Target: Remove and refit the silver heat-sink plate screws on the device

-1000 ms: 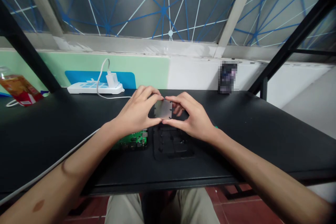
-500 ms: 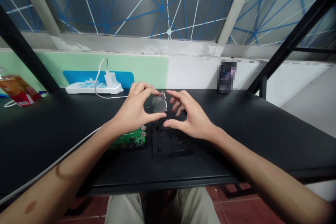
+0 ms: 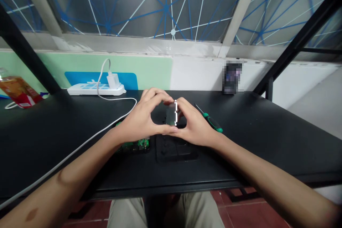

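Observation:
A thin metal plate (image 3: pixel 171 115) with a bright edge stands upright above the table, between my two hands. My left hand (image 3: pixel 145 115) grips it by its top and bottom edges, index finger above and thumb below. On the other side, my right hand (image 3: pixel 194 123) has its fingertips and thumb at the same two edges, closed on the plate. Beneath my hands lies a black plastic cover (image 3: pixel 176 151). A green circuit board (image 3: pixel 136 145) sits to its left, partly hidden by my left hand. A screwdriver (image 3: pixel 212 121) with a green and black handle lies beyond my right hand.
A white power strip (image 3: pixel 93 89) with a plugged-in charger (image 3: pixel 113 80) is at the back left, and its white cable (image 3: pixel 80 148) runs forward across the table. A bottle (image 3: pixel 20 91) lies at the far left. A blurred dark object (image 3: pixel 232 77) stands at the back right.
The plate has moved right and down and turned more edge-on. My right hand has come in and closed on it. The screwdriver, hidden before, now shows.

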Available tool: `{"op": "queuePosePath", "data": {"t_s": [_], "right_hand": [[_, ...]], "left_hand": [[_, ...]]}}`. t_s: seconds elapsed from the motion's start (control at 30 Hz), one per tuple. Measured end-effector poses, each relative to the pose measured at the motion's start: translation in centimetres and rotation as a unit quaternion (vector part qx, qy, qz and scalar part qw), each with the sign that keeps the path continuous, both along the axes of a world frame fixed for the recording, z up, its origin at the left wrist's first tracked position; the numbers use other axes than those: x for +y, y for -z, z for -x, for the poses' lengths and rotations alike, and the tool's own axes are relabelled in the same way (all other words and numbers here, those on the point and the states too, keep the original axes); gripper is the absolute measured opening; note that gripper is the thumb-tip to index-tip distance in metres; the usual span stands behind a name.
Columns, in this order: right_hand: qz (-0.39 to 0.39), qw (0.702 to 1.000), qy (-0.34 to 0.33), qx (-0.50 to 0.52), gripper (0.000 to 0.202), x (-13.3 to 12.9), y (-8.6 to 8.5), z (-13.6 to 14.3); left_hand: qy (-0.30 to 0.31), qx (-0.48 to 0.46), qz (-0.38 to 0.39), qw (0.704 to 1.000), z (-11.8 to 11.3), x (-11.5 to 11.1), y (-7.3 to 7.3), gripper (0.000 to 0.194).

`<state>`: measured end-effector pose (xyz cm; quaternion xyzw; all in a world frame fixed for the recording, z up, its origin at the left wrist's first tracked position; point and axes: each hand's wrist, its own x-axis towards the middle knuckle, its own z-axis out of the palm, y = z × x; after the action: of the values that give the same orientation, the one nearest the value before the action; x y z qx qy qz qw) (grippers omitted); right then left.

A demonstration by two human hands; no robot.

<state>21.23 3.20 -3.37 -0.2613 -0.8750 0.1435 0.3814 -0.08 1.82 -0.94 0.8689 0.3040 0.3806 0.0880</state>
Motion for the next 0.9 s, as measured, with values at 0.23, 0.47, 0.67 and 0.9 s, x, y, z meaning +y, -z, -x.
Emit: {"op": "queuePosePath", "data": {"t_s": [0.23,0.47,0.67,0.9], "right_hand": [[0.017,1.000,-0.006,-0.001,0.059,0.3,-0.1,-0.3],[0.017,0.999,0.030,-0.032,0.055,0.5,-0.1,-0.6],[0.025,0.997,0.061,-0.042,0.056,0.7,-0.1,-0.8],[0.036,0.990,0.128,-0.050,0.058,1.1,-0.1,-1.0]], "left_hand": [[-0.002,0.013,-0.015,1.000,0.1,0.0,-0.2,0.054],[-0.004,0.020,-0.018,1.000,0.0,-0.2,-0.4,0.050],[-0.022,0.015,-0.032,0.999,0.3,0.3,-0.3,0.051],[-0.063,0.043,-0.049,0.996,1.0,1.2,-0.1,0.051]]}}
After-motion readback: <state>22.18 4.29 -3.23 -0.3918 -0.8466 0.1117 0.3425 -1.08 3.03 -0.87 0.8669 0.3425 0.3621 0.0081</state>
